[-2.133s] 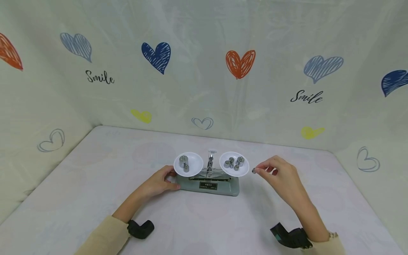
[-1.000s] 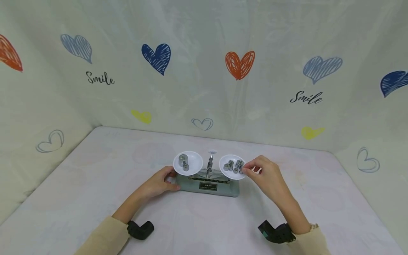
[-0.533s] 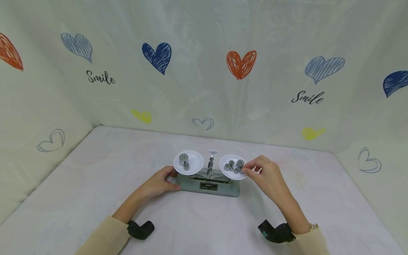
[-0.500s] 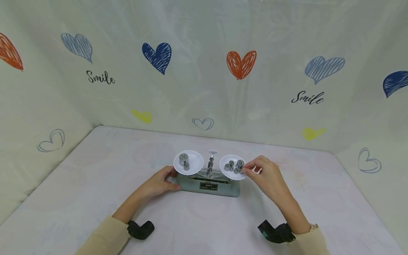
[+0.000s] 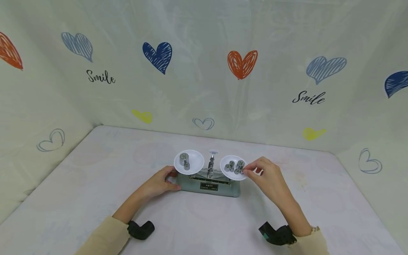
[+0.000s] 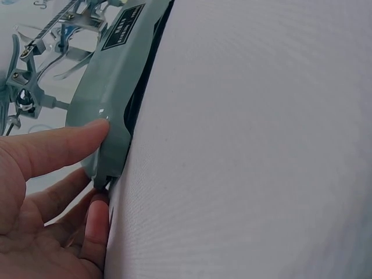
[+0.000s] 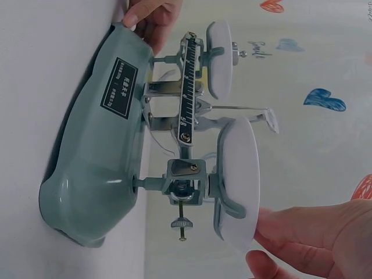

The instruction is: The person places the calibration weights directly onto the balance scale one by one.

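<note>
A grey-green balance scale (image 5: 191,186) stands mid-table with two white pans. On the left pan (image 5: 197,167) sit a larger and a smaller metal weight (image 5: 186,165). The right pan (image 5: 230,176) bears several small metal weights (image 5: 231,164) and hangs lower than the left. My left hand (image 5: 159,182) grips the left end of the base, thumb on the front, as the left wrist view shows the base (image 6: 99,99) close up. My right hand (image 5: 267,177) pinches a small weight at the right pan's right edge; the fingertips mostly hide it. In the right wrist view, fingers (image 7: 290,232) meet the pan rim (image 7: 241,180).
A pale cloth covers the table (image 5: 204,226). Behind it hangs a curtain (image 5: 197,95) printed with hearts and "Smile". A black wrist camera is strapped to each wrist, the left camera (image 5: 141,230) and the right camera (image 5: 277,233).
My right hand has come left from beside the scale to the right pan, bringing a small weight. The right pan has sunk and the left pan has risen. My left hand has stayed put.
</note>
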### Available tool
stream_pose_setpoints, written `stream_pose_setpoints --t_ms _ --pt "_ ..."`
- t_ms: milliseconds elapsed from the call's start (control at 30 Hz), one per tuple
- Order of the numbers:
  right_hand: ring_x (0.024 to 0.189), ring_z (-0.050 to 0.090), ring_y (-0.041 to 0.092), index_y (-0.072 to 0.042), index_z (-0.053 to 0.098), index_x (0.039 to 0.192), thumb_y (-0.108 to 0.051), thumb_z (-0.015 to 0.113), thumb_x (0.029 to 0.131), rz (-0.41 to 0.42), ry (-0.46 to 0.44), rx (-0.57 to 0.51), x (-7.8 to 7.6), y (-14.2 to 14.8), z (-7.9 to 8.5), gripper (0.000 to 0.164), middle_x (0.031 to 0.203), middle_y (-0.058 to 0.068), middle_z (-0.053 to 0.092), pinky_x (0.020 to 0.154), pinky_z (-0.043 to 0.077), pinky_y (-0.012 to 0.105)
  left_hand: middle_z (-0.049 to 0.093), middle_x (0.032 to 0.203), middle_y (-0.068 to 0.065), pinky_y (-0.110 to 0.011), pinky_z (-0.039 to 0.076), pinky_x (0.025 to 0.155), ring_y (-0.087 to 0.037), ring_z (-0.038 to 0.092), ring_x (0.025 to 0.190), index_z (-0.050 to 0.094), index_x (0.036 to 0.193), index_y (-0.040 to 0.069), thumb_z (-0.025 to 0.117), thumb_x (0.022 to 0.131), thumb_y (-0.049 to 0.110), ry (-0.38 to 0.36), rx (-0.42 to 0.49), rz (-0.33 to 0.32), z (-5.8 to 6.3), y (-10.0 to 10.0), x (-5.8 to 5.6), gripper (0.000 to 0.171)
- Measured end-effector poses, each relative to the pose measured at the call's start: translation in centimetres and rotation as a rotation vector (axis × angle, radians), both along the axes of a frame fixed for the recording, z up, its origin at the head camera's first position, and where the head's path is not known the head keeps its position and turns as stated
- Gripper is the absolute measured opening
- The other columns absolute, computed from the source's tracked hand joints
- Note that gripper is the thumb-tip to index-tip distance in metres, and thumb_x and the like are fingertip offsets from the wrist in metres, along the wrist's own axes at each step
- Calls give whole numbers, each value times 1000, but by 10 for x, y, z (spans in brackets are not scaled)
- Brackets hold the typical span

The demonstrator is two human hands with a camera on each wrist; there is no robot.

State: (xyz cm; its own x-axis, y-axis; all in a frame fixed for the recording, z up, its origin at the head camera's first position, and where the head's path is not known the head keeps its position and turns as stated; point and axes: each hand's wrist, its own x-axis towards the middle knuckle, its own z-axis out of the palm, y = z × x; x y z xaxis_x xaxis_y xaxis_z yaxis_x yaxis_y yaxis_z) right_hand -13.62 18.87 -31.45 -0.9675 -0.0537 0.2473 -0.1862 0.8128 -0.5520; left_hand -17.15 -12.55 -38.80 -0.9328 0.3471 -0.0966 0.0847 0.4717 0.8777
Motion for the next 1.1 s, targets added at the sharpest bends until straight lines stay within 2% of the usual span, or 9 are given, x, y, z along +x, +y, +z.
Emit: stream_pose_setpoints --t_ms 733,1100 --pt "74 50 14 -11 70 85 -14 68 79 3 54 7 3 2 7 7 81 1 61 62 42 22 48 124 -18 -44 43 91 -33 44 115 45 127 -1 74 71 8 -8 -4 5 -1 1 0 64" --pt "72 48 10 -12 69 90 -18 68 80 -21 88 8 20 13 8 11 81 -1 59 61 43 19 48 123 -18 -43 43 91 -32 45 114 45 127 -1 73 72 8 0 -5 10 -1 0 0 63"
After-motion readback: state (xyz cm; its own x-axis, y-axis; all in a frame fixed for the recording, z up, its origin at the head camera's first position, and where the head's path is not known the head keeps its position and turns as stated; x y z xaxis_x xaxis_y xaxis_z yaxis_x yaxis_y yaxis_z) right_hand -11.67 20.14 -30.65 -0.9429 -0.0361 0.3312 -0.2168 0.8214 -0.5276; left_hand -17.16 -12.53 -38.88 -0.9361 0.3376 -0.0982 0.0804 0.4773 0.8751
